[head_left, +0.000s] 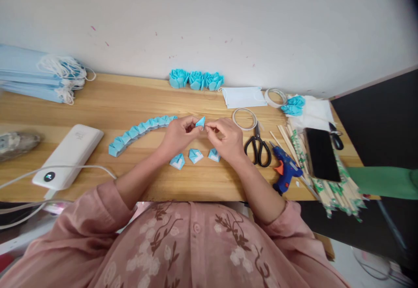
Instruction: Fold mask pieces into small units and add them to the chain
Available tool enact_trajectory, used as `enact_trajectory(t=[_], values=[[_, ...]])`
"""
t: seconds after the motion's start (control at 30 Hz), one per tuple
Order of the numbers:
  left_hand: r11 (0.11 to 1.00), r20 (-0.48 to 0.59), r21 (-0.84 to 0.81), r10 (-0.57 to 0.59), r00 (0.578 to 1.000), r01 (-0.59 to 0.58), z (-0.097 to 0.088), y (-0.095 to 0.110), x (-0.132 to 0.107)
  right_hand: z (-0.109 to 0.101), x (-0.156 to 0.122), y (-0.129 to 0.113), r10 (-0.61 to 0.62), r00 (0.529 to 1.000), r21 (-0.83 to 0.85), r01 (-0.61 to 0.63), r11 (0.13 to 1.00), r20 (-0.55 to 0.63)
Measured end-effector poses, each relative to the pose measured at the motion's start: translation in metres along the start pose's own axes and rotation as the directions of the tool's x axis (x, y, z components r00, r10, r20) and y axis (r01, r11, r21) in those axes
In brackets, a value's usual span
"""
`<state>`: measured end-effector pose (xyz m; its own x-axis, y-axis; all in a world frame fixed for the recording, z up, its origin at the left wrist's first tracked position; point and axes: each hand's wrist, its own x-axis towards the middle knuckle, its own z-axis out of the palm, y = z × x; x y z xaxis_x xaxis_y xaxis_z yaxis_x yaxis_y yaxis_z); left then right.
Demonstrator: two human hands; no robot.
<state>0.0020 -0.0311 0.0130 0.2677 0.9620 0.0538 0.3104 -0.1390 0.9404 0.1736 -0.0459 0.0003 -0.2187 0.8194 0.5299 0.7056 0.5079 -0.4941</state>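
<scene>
A small folded blue paper piece (pixel 200 122) is pinched in my left hand (pixel 179 133), its tip pointing up and right. My right hand (pixel 227 136) is closed in a pinch at the piece's right side; what its fingertips hold, if anything, is too small to make out. Below the hands lie folded blue pieces with white strips: one on the left (pixel 177 161), one in the middle (pixel 196 155), and one on the right (pixel 214 155) partly behind my right hand. A curved row of folded blue pieces (pixel 139 132) runs left from my left hand.
Blue paper roses (pixel 196 80) stand by the wall, near a face mask (pixel 244 97) and tape rolls (pixel 244 118). Scissors (pixel 257 146), a blue glue gun (pixel 285 168), wrapped chopsticks (pixel 339 192) and a phone (pixel 321 154) lie right. A power bank (pixel 70 155) and stacked masks (pixel 29 72) are left.
</scene>
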Motion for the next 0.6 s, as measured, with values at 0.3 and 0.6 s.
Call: enact_trajectory(t=[0.3, 0.6], values=[[0.991, 0.018, -0.118, -0.057, 0.998, 0.059, -0.0012, 0.0007, -0.0008, -0.0008, 0.0004, -0.0016, 0.028, 1.000, 0.043, -0.028, 0.999, -0.005], [0.985, 0.046, -0.168, -0.043, 0.998, 0.050, -0.0018, 0.0031, -0.0009, -0.0022, 0.0002, -0.0024, 0.025, 1.000, 0.040, -0.025, 0.999, -0.005]])
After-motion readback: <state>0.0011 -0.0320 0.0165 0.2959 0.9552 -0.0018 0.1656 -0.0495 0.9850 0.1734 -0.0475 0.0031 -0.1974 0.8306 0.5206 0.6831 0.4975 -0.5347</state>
